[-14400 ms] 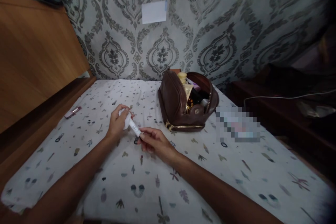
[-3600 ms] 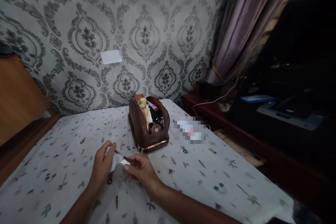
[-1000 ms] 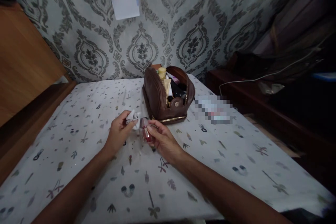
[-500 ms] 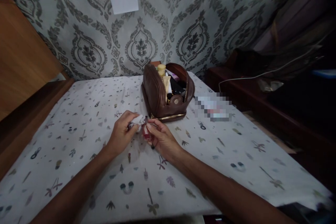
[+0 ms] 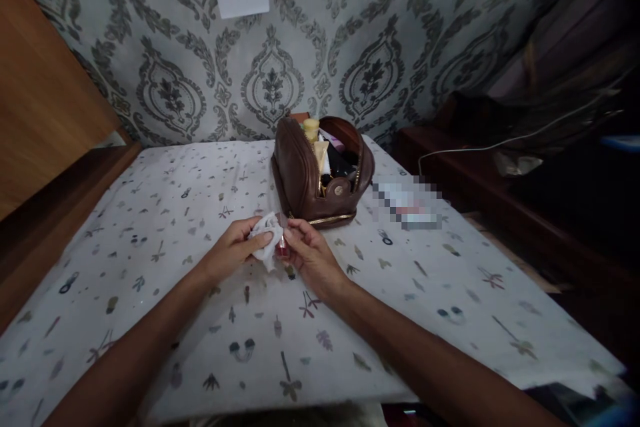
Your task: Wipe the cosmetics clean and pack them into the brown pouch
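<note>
Two bare hands meet over the near middle of a table spread with a patterned white cloth, in front of an open brown bag. Bag stands upright, unzipped mouth upward, a yellow-capped bottle and a beige tube showing in it; probably set so its contents are within easy reach, with open cloth before it for the hands to work over. A blurred-out flat item lies just right of the bag

Left hand bunches a crumpled white wipe, thumb laid on top; likely gathered so a soft fold faces the other hand. Right hand has a small red container, tilted and partly covered by wipe and fingers; presumably pinched by its side to leave the other side free to the wipe

Grip, left: closed down on the wipe, fingertips beneath out of sight. Grip, right: closed to the container's narrow width, thumb near its side; far fingers hidden. Wipe and container appear to touch between the hands, near the bag's front corner
</note>
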Demonstrator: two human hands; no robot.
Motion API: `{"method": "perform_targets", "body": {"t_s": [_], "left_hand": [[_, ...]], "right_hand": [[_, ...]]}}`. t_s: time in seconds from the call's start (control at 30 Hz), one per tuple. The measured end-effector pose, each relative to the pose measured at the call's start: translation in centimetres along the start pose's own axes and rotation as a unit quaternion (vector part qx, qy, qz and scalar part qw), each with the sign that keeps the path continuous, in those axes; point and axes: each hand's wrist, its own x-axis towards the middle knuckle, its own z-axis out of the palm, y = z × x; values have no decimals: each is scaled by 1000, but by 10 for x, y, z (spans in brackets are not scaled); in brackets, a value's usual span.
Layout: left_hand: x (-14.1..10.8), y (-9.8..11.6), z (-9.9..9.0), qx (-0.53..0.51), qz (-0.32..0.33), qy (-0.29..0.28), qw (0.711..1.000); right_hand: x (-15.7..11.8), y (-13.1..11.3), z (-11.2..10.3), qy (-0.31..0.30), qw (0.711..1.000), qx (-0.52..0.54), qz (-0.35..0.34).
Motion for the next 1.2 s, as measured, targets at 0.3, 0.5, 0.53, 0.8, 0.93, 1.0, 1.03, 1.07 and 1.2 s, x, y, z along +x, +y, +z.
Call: {"method": "perform_targets", "body": {"t_s": [0.3, 0.5, 0.53, 0.8, 0.93, 1.0, 1.03, 1.07, 1.2], "left_hand": [[-6, 8, 0, 8, -74, -64, 995], [-7, 5, -5, -9, -65, -138, 988], [-7, 5, -5, -18, -65, -135, 988], [-4, 9, -4, -35, -70, -25, 997], [-1, 11, -5, -57, -39, 36, 997], [1, 9, -4, -82, -20, 64, 994], [2, 8, -4, -94, -11, 79, 992], [3, 7, -3, -104, -4, 93, 990], [5, 4, -2, -121, 7, 110, 986]], "right_hand": [[1, 0, 1, 12, 999, -32, -38], [0, -1, 1, 18, 999, -26, -37], [0, -1, 1, 14, 999, -25, -32], [-3, 0, 1, -36, 998, -44, -13], [-4, 3, 0, -59, 997, -56, -1], [-4, 3, 0, -61, 997, -47, 14], [-4, 2, 0, -61, 997, -39, 23], [-4, 2, 0, -61, 997, -29, 33], [-4, 0, 1, -50, 997, 1, 60]]}}
